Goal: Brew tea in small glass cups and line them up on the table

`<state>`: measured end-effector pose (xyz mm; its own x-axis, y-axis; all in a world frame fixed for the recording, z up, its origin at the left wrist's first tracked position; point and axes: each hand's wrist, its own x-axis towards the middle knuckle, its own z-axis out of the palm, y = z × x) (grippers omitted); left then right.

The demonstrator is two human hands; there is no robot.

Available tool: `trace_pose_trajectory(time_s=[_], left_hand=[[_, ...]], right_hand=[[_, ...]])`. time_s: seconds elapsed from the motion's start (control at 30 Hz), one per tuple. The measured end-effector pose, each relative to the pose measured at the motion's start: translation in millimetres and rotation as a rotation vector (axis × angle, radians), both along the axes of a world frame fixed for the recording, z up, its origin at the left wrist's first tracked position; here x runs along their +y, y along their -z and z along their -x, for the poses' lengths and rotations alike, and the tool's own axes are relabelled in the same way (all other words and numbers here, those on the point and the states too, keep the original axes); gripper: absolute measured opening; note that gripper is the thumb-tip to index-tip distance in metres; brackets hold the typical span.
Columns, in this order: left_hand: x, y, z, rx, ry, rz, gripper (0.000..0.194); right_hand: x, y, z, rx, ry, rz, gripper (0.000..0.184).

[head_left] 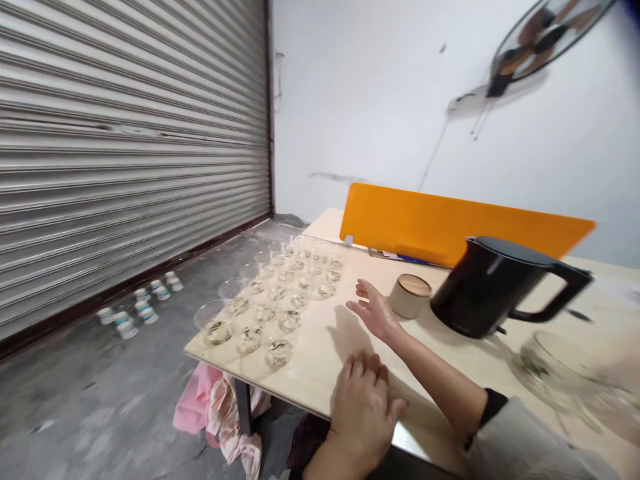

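Observation:
My left hand [363, 407] lies palm down on the front edge of the light wooden table [320, 373], fingers together and flat, holding nothing. My right hand [374, 310] hovers open above the tabletop, fingers spread, between the rows of small glass cups [280, 300] on its left and a small round canister with a wooden lid [411, 295] on its right. The cups stand in several rows and hold a little dark matter each. A black electric kettle [493, 285] stands right of the canister.
An orange divider panel [450, 223] stands along the table's back. A glass bowl [555, 363] sits at the right. Small white cups [140, 307] stand on the concrete floor by the roller shutter [125, 147]. Pink cloth [210, 407] hangs under the table.

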<state>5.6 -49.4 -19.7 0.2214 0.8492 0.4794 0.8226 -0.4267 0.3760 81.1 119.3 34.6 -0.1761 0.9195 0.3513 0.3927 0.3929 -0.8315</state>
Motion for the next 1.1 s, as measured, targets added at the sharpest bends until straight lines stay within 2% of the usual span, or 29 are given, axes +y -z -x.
trace_pose_trajectory(time_s=[0.1,0.17,0.23,0.33,0.5,0.57,0.63,0.73,0.83,1.1], left_hand=[[-4,-1.9,0,0.042,-0.022,0.010,0.051],[-7,-1.9,1,0.069,-0.022,-0.008,0.048],[-8,0.0,3,0.091,-0.019,-0.031,0.044],[-9,6.3,6,0.158,0.009,-0.086,0.043],[-6,18.2,11,0.215,0.051,-0.150,0.046],[-4,21.4,13,0.215,0.049,-0.174,0.049],[-3,23.7,14,0.225,0.057,-0.182,0.051],[-2,26.7,17,0.233,0.068,-0.187,0.053],[-1,30.0,20,0.246,0.070,-0.182,0.050],[0,36.0,24,0.245,0.108,-0.208,0.046]], right_hand=[[-66,-9.5,-51,-0.075,-0.048,-0.081,0.059],[-112,-15.7,-88,-0.127,0.002,-0.113,0.051],[-153,-21.9,-129,-0.181,0.107,-0.159,0.045],[-201,-33.6,-197,-0.284,0.357,-0.231,0.037],[-247,-56.8,-320,-0.527,0.875,-0.312,0.033],[-255,-62.0,-361,-0.701,0.958,-0.313,0.031],[-257,-62.5,-391,-0.857,0.949,-0.306,0.032],[-252,-55.8,-414,-1.007,0.826,-0.285,0.033],[-244,-46.7,-417,-1.055,0.744,-0.243,0.031],[-246,-43.7,-409,-0.961,0.862,-0.209,0.024]])
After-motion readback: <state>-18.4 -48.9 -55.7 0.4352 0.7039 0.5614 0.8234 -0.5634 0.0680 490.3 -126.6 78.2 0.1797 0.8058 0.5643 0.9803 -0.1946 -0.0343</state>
